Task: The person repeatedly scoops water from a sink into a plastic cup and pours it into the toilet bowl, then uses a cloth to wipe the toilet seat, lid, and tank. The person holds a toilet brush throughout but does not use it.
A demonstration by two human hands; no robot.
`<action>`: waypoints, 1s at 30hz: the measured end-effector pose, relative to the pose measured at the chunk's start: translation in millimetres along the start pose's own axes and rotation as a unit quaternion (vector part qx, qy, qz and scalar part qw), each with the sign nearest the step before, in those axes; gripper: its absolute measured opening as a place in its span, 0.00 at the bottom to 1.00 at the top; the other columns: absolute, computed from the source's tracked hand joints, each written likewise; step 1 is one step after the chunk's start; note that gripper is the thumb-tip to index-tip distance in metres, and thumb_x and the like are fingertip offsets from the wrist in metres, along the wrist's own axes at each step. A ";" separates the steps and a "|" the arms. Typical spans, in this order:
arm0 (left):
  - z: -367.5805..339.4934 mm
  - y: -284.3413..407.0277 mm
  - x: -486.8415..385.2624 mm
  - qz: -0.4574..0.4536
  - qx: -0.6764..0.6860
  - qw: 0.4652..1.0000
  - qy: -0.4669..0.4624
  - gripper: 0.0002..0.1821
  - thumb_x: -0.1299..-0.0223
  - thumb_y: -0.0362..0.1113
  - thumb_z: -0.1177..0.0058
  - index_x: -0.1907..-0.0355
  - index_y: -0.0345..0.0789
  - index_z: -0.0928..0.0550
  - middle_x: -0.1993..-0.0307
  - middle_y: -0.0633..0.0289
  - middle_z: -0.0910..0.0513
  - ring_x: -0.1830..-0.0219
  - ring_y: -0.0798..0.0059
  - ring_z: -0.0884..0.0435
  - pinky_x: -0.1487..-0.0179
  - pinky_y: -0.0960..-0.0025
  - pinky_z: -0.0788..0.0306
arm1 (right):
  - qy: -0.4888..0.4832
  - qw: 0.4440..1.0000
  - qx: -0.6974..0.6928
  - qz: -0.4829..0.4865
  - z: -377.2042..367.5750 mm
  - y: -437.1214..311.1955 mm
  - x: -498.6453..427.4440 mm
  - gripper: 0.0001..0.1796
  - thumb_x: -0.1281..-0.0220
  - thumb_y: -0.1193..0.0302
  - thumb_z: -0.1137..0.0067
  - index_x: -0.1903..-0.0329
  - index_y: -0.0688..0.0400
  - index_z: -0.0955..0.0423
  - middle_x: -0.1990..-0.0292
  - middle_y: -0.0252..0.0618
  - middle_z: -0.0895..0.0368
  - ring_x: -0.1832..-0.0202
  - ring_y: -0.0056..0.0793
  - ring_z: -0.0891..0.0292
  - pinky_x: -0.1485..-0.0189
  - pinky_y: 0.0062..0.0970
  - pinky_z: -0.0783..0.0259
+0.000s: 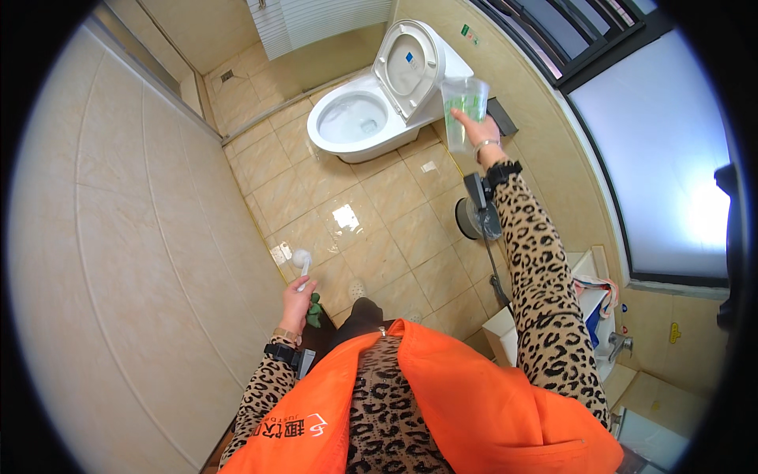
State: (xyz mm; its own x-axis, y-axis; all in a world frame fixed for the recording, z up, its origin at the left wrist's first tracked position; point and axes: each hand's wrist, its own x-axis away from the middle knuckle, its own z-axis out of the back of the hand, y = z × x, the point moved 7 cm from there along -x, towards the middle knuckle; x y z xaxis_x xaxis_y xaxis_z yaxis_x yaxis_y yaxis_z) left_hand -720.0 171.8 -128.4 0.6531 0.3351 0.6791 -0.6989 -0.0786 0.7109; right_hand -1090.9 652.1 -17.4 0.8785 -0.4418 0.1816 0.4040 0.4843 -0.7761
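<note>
My left hand (298, 304) grips the handle of a small white round-headed brush or scoop (301, 259); which of the two is not clear. It points away from me over the tiled floor. My right hand (481, 131) is stretched far forward, closed around a clear plastic cup (465, 98) with green print. The cup is beside the cistern of a white toilet (350, 115), whose seat and lid (408, 62) are raised. Water shows in the bowl. Dark straps with devices sit on both wrists.
Wet patches shine on the floor tiles (379, 219). A lined waste bin (471, 218) stands by the right wall. At the lower right is a washbasin with a tap (620, 343) and cloths. Green leaves (314, 311) show beside my left hand. A tiled wall rises at the left.
</note>
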 end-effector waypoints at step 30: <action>-72.3 33.9 -18.0 0.019 -0.069 0.993 -0.097 0.20 0.38 0.35 0.39 0.45 0.30 0.22 0.82 0.73 0.30 0.84 0.86 0.36 0.80 0.77 0.42 | 0.084 0.977 -0.146 -0.133 80.1 202.8 133.4 0.38 0.57 0.48 0.25 0.49 0.64 0.22 0.57 0.42 0.16 0.57 0.29 0.20 0.53 0.31 0.25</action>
State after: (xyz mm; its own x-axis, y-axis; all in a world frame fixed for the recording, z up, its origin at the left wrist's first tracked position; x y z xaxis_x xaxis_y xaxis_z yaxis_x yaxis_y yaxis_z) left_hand -776.5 231.0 -129.7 0.6600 0.1467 0.7369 -0.7486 0.0453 0.6615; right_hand -871.4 751.8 -102.2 0.6876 -0.6531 0.3174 0.5011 0.1104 -0.8583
